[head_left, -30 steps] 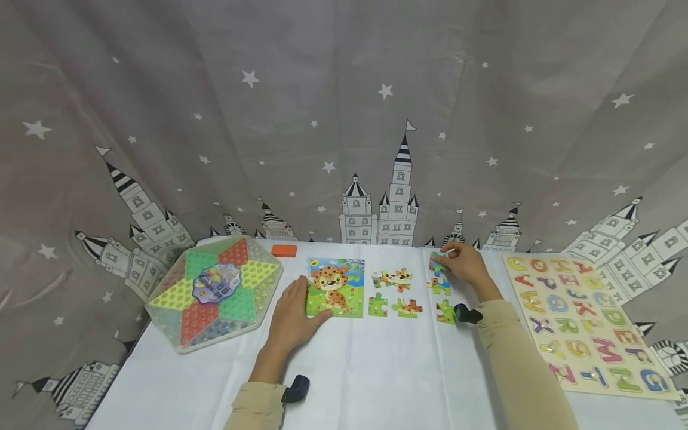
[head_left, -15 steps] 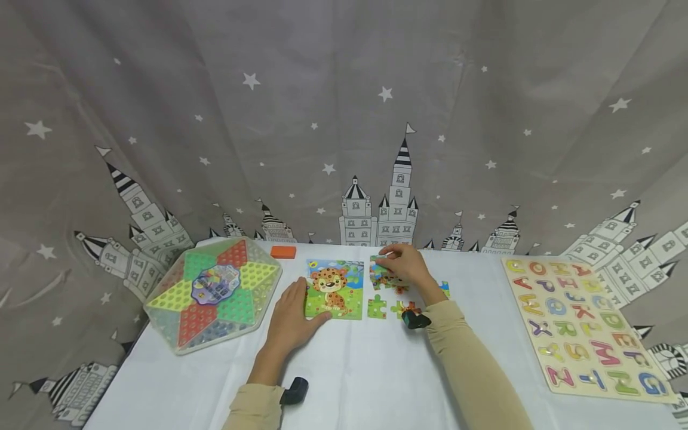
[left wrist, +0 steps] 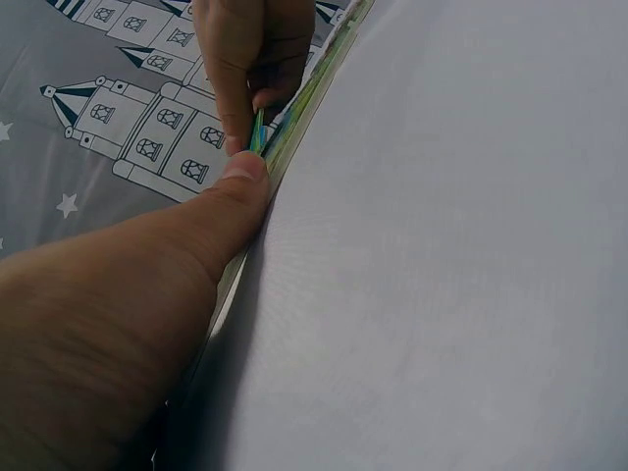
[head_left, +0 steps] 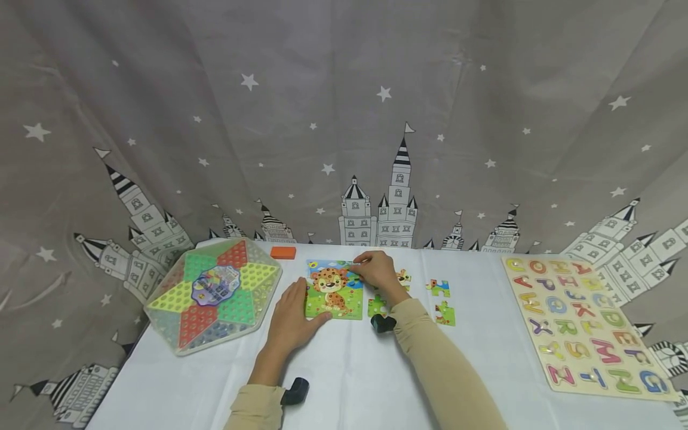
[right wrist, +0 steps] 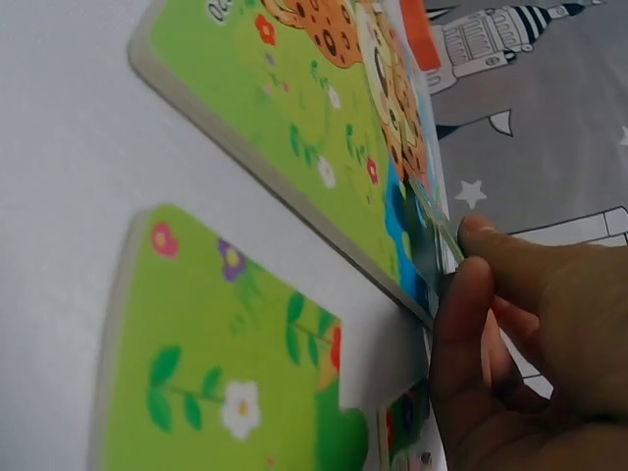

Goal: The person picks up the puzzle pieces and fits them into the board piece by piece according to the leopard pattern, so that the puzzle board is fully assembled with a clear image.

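A square picture board of a cartoon leopard (head_left: 333, 292) lies on the white table; its thick pale edge shows in the right wrist view. My left hand (head_left: 292, 316) rests along its left side, fingers extended, the thumb (left wrist: 245, 169) at the near edge. Over the board's upper right corner, my right hand (head_left: 376, 272) pinches a thin jigsaw puzzle piece (right wrist: 437, 224) between thumb and finger. The piece is tilted, seen nearly edge-on, close over the picture. Right of the board lies a green flowered puzzle piece (right wrist: 226, 363), with other pieces partly hidden behind the right hand and wrist.
Two more puzzle pieces, one blue and green (head_left: 441, 288) and one green (head_left: 445, 313), lie farther right. A hexagonal Chinese checkers set (head_left: 215, 295) stands at left, an orange block (head_left: 283, 252) behind. A wooden alphabet board (head_left: 586, 328) lies at right. A grey castle-print curtain (head_left: 344, 119) hangs behind.
My right hand has moved left from the far right pieces to the leopard board's upper right corner, carrying a puzzle piece. The left hand has stayed at the board's left side.
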`<state>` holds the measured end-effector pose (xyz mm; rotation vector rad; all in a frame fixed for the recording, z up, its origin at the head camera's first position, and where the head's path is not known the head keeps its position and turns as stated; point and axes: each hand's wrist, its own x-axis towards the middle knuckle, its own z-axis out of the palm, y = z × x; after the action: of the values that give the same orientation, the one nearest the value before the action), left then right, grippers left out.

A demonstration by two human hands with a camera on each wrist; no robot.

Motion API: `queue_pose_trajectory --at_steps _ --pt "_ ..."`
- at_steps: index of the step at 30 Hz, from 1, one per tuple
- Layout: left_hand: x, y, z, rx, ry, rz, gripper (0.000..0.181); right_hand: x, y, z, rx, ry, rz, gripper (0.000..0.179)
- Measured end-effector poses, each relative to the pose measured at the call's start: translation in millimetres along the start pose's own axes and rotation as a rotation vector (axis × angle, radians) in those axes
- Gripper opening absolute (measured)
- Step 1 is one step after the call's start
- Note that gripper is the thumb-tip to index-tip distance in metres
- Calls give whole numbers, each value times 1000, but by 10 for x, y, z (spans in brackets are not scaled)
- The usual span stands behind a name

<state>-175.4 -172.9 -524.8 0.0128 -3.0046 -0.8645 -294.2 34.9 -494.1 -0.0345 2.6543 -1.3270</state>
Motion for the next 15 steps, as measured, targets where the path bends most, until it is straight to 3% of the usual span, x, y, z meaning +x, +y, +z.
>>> queue_pose_trajectory --at_steps 15 --pt "3 -10 14 2 3 3 108 8 -117 81 -154 63 10 27"
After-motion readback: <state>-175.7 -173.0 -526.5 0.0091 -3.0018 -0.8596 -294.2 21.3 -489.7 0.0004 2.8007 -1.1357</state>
